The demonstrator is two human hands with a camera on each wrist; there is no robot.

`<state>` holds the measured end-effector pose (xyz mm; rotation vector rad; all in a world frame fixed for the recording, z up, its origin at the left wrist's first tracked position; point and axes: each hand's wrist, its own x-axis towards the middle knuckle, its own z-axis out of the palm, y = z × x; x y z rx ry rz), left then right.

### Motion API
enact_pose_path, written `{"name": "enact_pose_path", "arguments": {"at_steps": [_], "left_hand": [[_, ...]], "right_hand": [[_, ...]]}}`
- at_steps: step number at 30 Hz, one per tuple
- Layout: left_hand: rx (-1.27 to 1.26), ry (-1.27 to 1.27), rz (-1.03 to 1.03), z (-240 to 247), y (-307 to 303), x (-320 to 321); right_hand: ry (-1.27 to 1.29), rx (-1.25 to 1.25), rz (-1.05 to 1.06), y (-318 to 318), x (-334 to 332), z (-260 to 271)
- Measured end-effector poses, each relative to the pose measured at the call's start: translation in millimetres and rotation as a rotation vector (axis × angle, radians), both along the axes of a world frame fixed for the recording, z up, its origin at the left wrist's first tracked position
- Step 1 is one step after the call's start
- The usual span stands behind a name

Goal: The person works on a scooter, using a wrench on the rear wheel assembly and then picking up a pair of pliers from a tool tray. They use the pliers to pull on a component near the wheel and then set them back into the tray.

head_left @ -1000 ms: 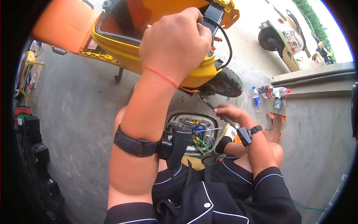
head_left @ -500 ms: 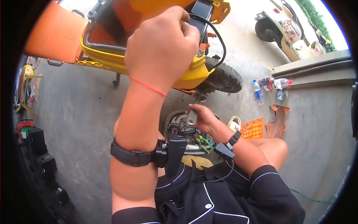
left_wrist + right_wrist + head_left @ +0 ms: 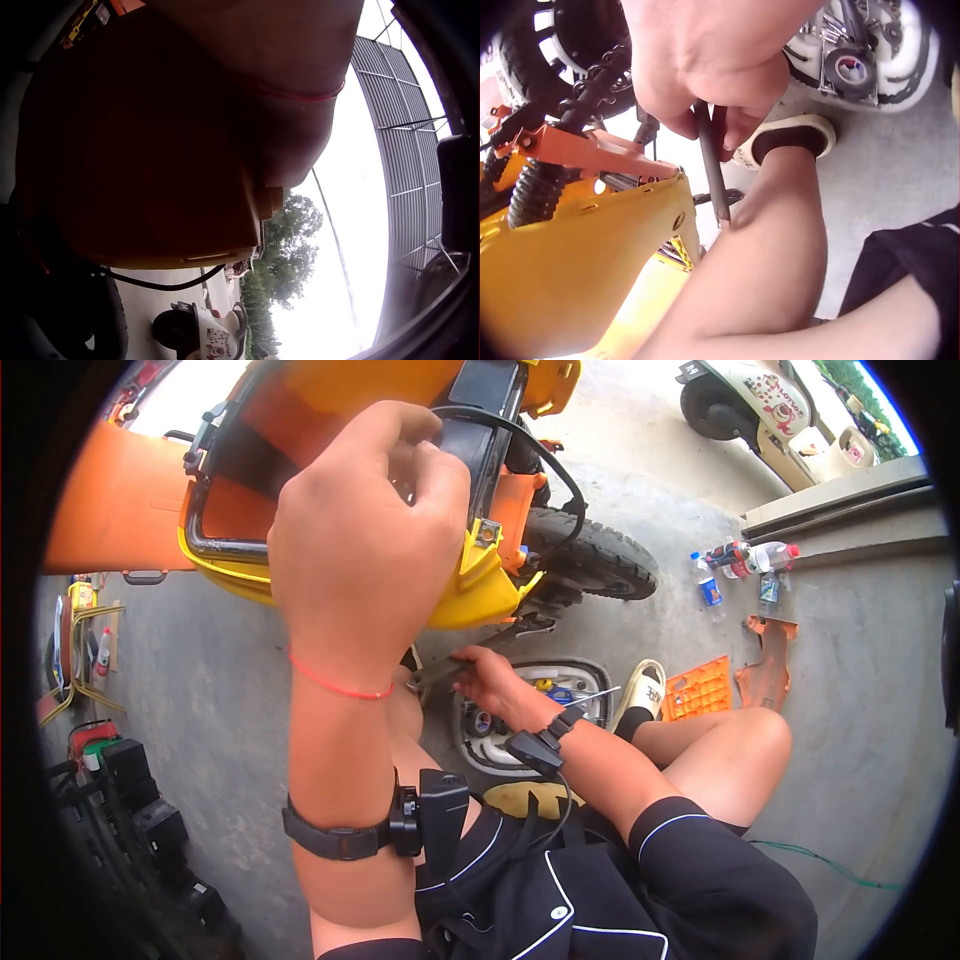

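My right grip [image 3: 490,682] swung left off tool tray [image 3: 592,666], fingers wrapped round metal tool [image 3: 435,672], centre frame, aimed under scooter [image 3: 480,585]. Left grip [image 3: 360,530] clamps black housing [image 3: 485,405], top centre, steadying it.

Glossy plastic fairing [image 3: 480,585]; dull metal tool [image 3: 711,161]; rough concrete [image 3: 230,670]

Slim dark metal tool [image 3: 712,171], tip near the yellow scooter panel [image 3: 577,255]

scooter [image 3: 480,595] ahead; tool tray [image 3: 598,670] on ground beside wheel [image 3: 600,560]; bottles [image 3: 745,556] right
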<state>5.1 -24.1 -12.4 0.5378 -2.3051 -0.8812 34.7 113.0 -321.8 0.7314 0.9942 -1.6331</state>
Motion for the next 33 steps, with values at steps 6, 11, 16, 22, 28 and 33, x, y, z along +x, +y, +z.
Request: {"name": "enact_pose_path", "arguments": {"at_steps": [6,11,16,22,28,33], "left_hand": [[-0.011,0.030,-0.050,-0.4,1.4,-0.2],[0.120,0.032,-0.082,1.0,3.6,0.8],[0.123,-0.003,-0.069,5.4,7.1,1.1],[0.137,0.030,-0.085,-0.7,5.2,2.1],[0.158,0.019,-0.094,1.9,5.2,3.0],[0.162,0.011,-0.090,2.3,4.9,2.8]], "right_hand": [[0.098,0.029,0.012,-30.7,-0.6,-43.4],[0.164,-0.025,-0.076,-33.0,-16.9,-40.3],[0.187,0.006,-0.064,-37.9,-18.7,-54.2],[0.200,0.036,-0.026,-42.4,-9.9,-96.0],[0.235,0.056,0.024,-44.5,-6.0,-127.0],[0.273,0.059,0.044,-58.4,-9.2,-140.2]]}}
